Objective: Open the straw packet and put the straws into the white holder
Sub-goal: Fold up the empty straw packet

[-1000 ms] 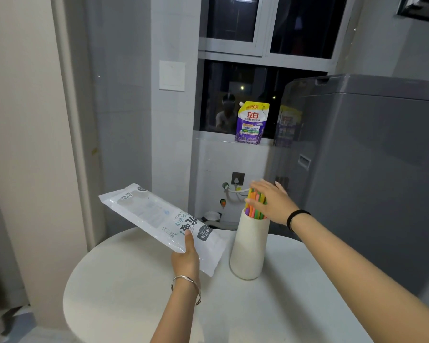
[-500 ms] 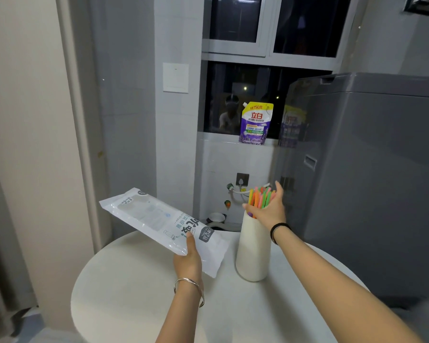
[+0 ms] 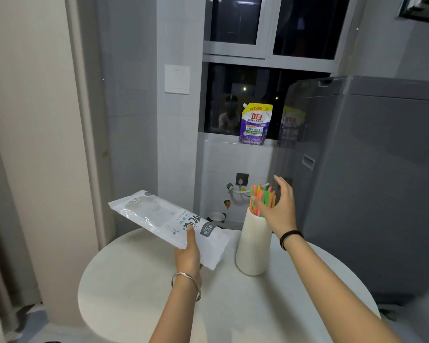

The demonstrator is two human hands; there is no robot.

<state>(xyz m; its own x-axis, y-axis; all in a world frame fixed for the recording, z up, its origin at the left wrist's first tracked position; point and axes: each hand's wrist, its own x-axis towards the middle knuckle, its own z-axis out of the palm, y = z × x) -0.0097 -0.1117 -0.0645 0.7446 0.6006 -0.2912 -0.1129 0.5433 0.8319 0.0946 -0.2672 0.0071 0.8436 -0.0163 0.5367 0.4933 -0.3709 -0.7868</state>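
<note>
Straw packet [image 3: 164, 219] held tilted above the near half of the round table [image 3: 134, 293], gripped by the left hand [image 3: 187, 253]: the thumb lies across its printed face, and the other fingers are hidden beneath it. The packet looks flat and slack. Whether it is torn open, and whether any straws remain inside, cannot be told from this view.

Just right of the packet, the white holder [image 3: 254, 243] stands upright on the table, apart from the packet's lower corner. A bunch of orange, green and pink straws [image 3: 261, 198] rises out of its mouth, fanned slightly.

The right hand [image 3: 280, 211] is beside and partly behind the straw tops, fingers straight and spread, clasping nothing. The thumb reaches across the front of the bunch at the holder's rim, though contact cannot be confirmed.

Judged stage: late. The straws are already in the holder, and the packet appears emptied. What may remain is evening out the bunch and setting the wrapper aside.

Behind the table are a grey washing machine [image 3: 369, 181] at right and a purple detergent pouch [image 3: 255, 125] on the window sill.
</note>
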